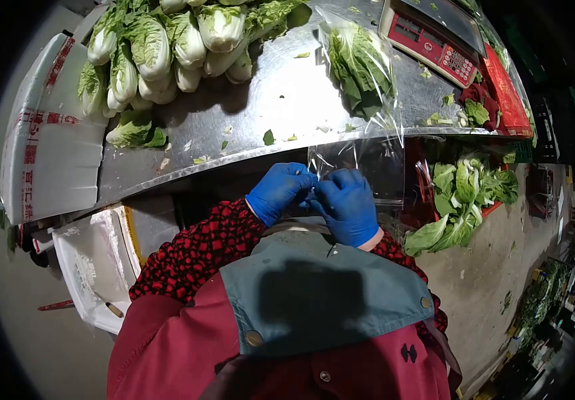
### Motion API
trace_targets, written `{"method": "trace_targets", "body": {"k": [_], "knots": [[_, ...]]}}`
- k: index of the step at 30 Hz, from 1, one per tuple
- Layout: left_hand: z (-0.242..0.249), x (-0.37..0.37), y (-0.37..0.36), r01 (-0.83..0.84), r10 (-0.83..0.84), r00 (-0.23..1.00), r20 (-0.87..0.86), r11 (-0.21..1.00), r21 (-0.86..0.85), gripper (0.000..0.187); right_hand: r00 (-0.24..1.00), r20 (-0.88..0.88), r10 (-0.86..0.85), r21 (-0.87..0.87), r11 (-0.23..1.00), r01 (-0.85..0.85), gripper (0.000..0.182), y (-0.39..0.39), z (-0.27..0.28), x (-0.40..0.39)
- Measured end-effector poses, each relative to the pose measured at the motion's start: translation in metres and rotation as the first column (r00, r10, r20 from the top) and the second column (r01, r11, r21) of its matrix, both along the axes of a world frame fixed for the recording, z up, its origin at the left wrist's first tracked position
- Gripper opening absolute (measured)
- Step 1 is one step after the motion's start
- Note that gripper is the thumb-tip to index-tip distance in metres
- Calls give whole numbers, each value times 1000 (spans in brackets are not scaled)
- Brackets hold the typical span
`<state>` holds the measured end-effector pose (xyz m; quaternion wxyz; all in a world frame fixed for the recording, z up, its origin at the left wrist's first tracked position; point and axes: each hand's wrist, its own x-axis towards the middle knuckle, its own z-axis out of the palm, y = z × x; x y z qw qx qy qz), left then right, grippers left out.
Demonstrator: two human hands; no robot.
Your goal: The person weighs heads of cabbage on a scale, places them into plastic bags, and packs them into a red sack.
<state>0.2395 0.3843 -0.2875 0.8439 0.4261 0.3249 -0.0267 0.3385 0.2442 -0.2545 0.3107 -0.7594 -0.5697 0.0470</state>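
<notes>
My left hand [279,192], in a blue glove, is closed in front of my chest, its fingertips close to those of my right hand [349,205], also blue-gloved and closed. Whatever the fingers pinch is too small to make out. Just beyond them hangs a clear plastic bag [384,170] over the front edge of the metal table [287,80]. Its upper part lies on the tabletop around a leafy green cabbage [361,63].
Many cabbages [151,50] are piled at the back left, beside a white foam box [61,140]. A red scale [432,47] stands at the back right. Leafy greens [464,197] fill a red crate at the lower right. A white bin [91,263] is at lower left.
</notes>
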Motion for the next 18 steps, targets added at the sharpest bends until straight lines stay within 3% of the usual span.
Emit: {"method": "trace_targets", "body": {"k": [1, 4, 7, 11, 13, 14, 15, 16, 17, 18], "knots": [[-2, 0, -1, -6, 6, 1000, 8, 1000, 5, 15, 997, 69, 24, -64, 998, -19, 26, 4, -2, -1], [-1, 2, -6, -58, 56, 998, 42, 997, 46, 15, 992, 113, 52, -14, 999, -51, 23, 4, 3, -3], [0, 3, -15, -3, 6, 999, -39, 996, 85, 11, 987, 155, 46, -19, 999, -44, 21, -9, -4, -1], [-16, 4, -26, -6, 10, 999, -45, 996, 89, 11, 999, 11, 31, -160, 987, -28, 18, -53, -21, -5], [-12, 1, -18, -106, 102, 994, 51, 989, 101, 13, 997, -33, -71, -268, 961, 59, 19, -98, -44, -6], [-27, -5, -14, 58, -61, 998, -1, 937, 346, 14, 986, -58, -155, -343, 931, 126, 19, -129, -61, -7], [-26, -11, -12, 65, -72, 997, 7, 936, 346, 14, 964, -88, -253, -518, 838, 172, 15, -172, -87, -5], [-24, -18, -13, 112, -118, 993, -8, 918, 379, 14, 955, -42, -294, -773, 615, 156, 12, -225, -124, -2], [-24, -26, -13, 157, -162, 987, -24, 898, 411, 14, 921, 27, -388, -953, 269, 141, 22, -276, -151, -3], [-31, -35, -11, 149, -153, 988, -15, 932, 329, 13, 946, 9, -325, -999, -34, -2, 32, -353, -222, -6]]}}
